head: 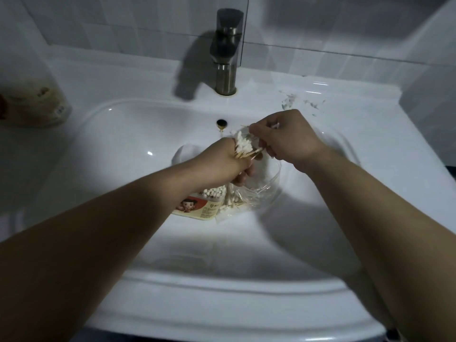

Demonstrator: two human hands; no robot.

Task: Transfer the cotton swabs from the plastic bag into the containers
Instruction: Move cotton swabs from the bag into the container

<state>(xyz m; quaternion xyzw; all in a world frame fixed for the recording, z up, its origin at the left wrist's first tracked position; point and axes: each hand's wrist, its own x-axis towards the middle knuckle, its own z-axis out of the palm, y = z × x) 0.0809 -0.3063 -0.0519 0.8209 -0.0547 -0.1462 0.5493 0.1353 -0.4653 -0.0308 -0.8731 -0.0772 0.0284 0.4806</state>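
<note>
Both hands meet over the middle of a white washbasin (123, 149), close enough that their fingers nearly touch. The left hand (228, 165) has its fingers curled round a bundle of cotton swabs (243, 146), whose white tips fan out above the fist and whose pale wooden sticks cross beneath it. The right hand (283, 138) comes in from the other side, and its fingertips (254, 131) pinch a few swabs at the top of that bundle; 1 more white tip sticks out above its knuckles. Below the left hand, on the basin floor, lies a clear plastic bag (237, 206) with loose swabs inside. Touching it on the left is a container (213, 193) packed with upright swabs, bearing an orange label with a cartoon figure. Under the right wrist curves a piece of clear plastic (274, 177); whether it is a tub or part of the bag cannot be told. Behind the hands are a dark overflow hole (221, 123) and a brushed metal tap (225, 50). A blurred yellowish packet (34, 104) stands on the left ledge, and greyish smears (296, 101) mark the right ledge.
</note>
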